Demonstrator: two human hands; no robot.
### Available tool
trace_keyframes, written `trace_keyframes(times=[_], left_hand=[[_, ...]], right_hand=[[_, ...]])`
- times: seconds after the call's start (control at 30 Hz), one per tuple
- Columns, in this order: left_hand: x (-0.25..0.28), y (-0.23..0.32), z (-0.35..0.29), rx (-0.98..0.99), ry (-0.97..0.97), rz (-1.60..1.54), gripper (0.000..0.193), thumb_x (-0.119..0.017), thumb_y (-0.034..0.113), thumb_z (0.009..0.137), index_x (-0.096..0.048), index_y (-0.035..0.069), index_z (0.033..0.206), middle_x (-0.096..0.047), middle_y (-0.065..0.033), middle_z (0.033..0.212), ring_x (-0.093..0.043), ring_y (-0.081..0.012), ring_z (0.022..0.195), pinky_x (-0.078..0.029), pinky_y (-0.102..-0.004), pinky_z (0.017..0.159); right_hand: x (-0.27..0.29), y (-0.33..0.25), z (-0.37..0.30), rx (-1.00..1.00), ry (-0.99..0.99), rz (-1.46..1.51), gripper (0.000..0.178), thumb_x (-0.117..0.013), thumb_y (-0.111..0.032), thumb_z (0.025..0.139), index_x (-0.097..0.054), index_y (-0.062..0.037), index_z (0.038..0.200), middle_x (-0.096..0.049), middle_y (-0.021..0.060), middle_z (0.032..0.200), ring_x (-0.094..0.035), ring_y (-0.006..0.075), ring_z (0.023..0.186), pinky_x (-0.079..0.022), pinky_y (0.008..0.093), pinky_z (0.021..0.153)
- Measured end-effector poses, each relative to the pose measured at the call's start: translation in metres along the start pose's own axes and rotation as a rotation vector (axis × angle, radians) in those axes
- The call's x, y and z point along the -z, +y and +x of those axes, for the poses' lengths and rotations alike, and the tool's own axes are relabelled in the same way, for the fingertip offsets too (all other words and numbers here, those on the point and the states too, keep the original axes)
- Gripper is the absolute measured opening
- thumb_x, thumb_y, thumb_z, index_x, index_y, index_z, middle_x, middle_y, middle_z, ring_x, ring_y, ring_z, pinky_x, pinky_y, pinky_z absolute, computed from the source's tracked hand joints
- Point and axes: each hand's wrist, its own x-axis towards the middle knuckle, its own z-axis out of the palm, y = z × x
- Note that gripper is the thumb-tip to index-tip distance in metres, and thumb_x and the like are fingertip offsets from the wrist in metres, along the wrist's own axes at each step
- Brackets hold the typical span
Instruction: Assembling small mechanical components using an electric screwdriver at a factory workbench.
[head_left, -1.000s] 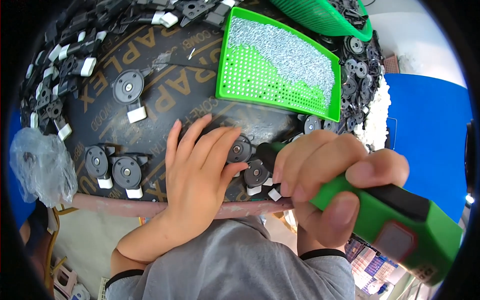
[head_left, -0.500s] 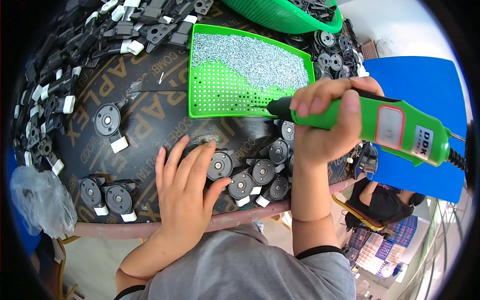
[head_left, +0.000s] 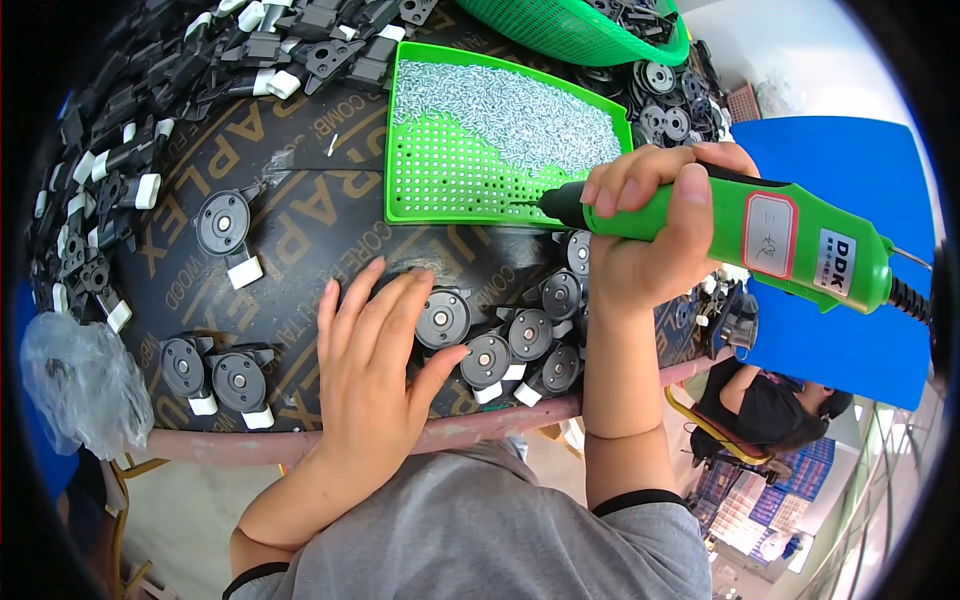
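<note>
The right hand (head_left: 665, 215) has its fingers (head_left: 622, 190) curled firmly round the front of a green-and-black electric screwdriver (head_left: 820, 240), the thumb pressed along the side of its body. The body runs off to the right of these fingers toward a black cable (head_left: 910, 302), and the dark nose pokes out to their left. Its thin bit (head_left: 524, 204) points over the near part of a green perforated tray (head_left: 460, 219); whether the tip touches the tray, I cannot tell. Silver screws (head_left: 530, 115) lie heaped along the tray's far side, beyond the right fingers.

The left hand (head_left: 372, 365) rests palm down, fingers stretched out and slightly spread, the thumb held away from them, pinching nothing. Between index finger and thumb sits a black disc assembly (head_left: 442, 318). Another disc assembly with a white tab (head_left: 487, 362) is at the thumb's tip; contact is unclear. More such assemblies (head_left: 530, 335) cluster right of that thumb. Left of the left fingers, two white-tabbed assemblies (head_left: 240, 382) lie side by side on the dark worktop (head_left: 300, 320), a single one (head_left: 223, 224) farther out. Beyond these fingers are a loose screw (head_left: 333, 144) and piled black brackets (head_left: 325, 62).
</note>
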Motion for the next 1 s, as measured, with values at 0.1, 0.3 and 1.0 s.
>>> trace_keyframes(times=[0.1, 0.3, 1.0], left_hand=[[0.001, -0.002, -0.001, 0.018, 0.020, -0.033, 0.053, -0.069, 0.028, 0.088, -0.054, 0.002, 0.132, -0.057, -0.0111, 0.131, -0.046, -0.0354, 0.129, -0.026, -0.0556, 0.112], [0.004, -0.001, 0.002, -0.012, 0.024, -0.079, 0.048, -0.072, 0.021, 0.085, -0.056, 0.003, 0.127, -0.058, -0.0120, 0.125, -0.048, -0.0362, 0.126, -0.028, -0.0558, 0.111], [0.005, -0.007, 0.000, 0.032, 0.160, -0.179, 0.042, -0.075, 0.024, 0.080, -0.062, 0.004, 0.116, -0.060, -0.0097, 0.117, -0.053, -0.0336, 0.119, -0.037, -0.0496, 0.104]], right_hand=[[0.002, -0.004, -0.001, 0.017, 0.019, 0.038, 0.023, -0.050, -0.018, 0.095, -0.045, -0.0098, 0.117, -0.049, 0.0072, 0.065, -0.047, 0.0185, 0.049, -0.045, 0.0351, 0.047], [-0.017, -0.086, -0.016, -0.039, -0.307, 0.207, 0.031, -0.049, -0.029, 0.099, -0.044, -0.0086, 0.120, -0.047, 0.0048, 0.071, -0.047, 0.0158, 0.057, -0.044, 0.0312, 0.048], [-0.032, -0.071, -0.036, -0.030, -0.354, 0.229, 0.033, -0.060, -0.025, 0.096, -0.042, -0.0102, 0.119, -0.053, 0.0085, 0.070, -0.053, 0.0182, 0.054, -0.049, 0.0321, 0.048]])
